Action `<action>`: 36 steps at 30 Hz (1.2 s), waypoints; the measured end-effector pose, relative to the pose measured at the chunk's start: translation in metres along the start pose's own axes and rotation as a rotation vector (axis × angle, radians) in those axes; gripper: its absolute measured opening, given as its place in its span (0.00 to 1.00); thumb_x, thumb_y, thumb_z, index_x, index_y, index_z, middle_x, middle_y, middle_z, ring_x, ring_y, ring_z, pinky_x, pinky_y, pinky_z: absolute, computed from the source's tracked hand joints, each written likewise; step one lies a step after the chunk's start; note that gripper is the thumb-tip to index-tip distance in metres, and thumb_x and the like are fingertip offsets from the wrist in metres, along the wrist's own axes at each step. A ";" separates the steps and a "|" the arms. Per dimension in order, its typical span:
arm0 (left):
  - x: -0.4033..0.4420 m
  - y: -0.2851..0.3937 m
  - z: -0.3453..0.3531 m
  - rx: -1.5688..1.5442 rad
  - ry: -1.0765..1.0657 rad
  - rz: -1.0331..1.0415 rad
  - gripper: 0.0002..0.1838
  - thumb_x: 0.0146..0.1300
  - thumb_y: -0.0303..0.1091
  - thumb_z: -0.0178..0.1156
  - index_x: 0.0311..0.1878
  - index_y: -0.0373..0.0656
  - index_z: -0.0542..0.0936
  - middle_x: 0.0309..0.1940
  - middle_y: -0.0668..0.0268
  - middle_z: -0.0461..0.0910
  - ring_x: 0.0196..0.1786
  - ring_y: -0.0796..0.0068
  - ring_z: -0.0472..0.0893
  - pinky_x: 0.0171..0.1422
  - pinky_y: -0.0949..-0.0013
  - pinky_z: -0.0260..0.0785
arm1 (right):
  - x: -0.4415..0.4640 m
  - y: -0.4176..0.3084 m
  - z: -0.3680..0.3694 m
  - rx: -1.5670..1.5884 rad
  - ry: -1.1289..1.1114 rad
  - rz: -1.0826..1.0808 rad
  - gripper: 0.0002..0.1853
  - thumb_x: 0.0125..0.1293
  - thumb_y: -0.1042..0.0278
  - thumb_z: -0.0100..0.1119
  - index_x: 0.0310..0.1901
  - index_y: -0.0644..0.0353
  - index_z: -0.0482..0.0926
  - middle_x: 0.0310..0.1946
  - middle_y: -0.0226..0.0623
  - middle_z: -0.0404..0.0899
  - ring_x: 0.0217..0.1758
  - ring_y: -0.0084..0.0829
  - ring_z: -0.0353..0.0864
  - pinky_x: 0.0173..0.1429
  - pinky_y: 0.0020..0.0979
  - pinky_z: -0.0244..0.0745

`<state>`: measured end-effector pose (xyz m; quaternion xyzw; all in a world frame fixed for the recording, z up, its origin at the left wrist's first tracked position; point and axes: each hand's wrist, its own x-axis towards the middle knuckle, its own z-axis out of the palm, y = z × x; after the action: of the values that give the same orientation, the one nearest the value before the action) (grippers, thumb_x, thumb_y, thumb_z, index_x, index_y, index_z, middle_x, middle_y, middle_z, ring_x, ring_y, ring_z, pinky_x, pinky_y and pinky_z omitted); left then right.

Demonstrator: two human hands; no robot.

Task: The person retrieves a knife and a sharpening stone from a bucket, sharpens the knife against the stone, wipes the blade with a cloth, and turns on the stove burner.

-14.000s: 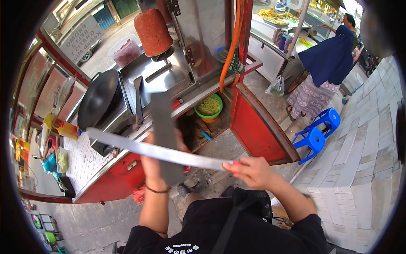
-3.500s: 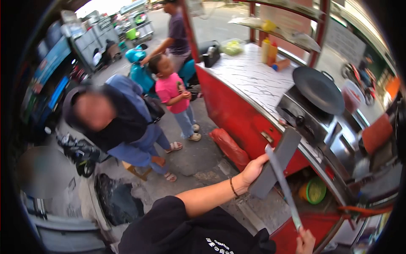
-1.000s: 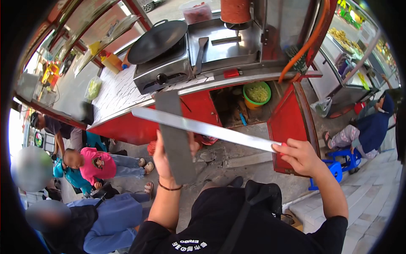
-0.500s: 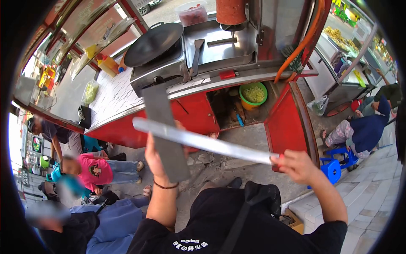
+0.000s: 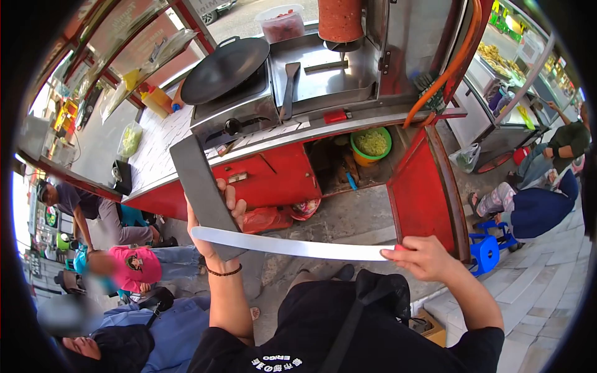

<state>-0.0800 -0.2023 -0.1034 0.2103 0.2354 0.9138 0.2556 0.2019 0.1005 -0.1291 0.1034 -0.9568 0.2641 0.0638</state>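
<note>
My left hand [image 5: 231, 202] is wrapped round a long grey whetstone [image 5: 202, 180], fingers on its right edge, the stone slanting up and left. In my right hand [image 5: 426, 258] is the red handle of a long knife [image 5: 298, 246]. The blade points left, and its tip end lies across the lower part of the whetstone. Whether the edge touches the stone I cannot tell.
Ahead stands a red stall counter [image 5: 267, 186] with a black wok [image 5: 225, 70], a spatula [image 5: 290, 90] and a meat cone [image 5: 340, 22]. A green bowl [image 5: 372, 143] of shredded vegetable sits inside. An open red door [image 5: 423, 193], a blue stool [image 5: 485, 256] and several people are nearby.
The whetstone has moved left and tilted further left. The knife has dropped from the stone's middle to its lower end and turned more level. My right hand has moved slightly down and left.
</note>
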 end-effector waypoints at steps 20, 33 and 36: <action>-0.039 -0.077 0.023 0.224 0.286 -0.348 0.28 0.78 0.56 0.46 0.62 0.40 0.74 0.46 0.60 0.79 0.41 0.66 0.79 0.43 0.61 0.75 | 0.072 -0.006 0.005 0.087 0.253 -0.039 0.25 0.68 0.63 0.63 0.67 0.38 0.79 0.28 0.33 0.67 0.25 0.34 0.72 0.29 0.36 0.70; -0.037 -0.080 0.003 0.387 0.186 -0.428 0.27 0.77 0.57 0.47 0.59 0.41 0.76 0.41 0.59 0.82 0.41 0.66 0.81 0.47 0.63 0.77 | 0.075 -0.013 0.009 0.039 0.309 -0.073 0.25 0.67 0.63 0.64 0.67 0.38 0.79 0.28 0.33 0.67 0.24 0.35 0.72 0.28 0.36 0.70; 0.001 -0.022 0.018 0.102 0.167 -0.125 0.30 0.78 0.59 0.43 0.55 0.37 0.76 0.39 0.59 0.81 0.37 0.66 0.80 0.40 0.63 0.75 | 0.041 -0.007 0.042 0.030 0.195 -0.063 0.25 0.68 0.61 0.64 0.67 0.37 0.79 0.27 0.32 0.67 0.25 0.35 0.74 0.28 0.37 0.72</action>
<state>-0.0639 -0.1793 -0.1006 0.1313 0.3145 0.8973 0.2804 0.1613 0.0662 -0.1543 0.1083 -0.9383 0.2851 0.1632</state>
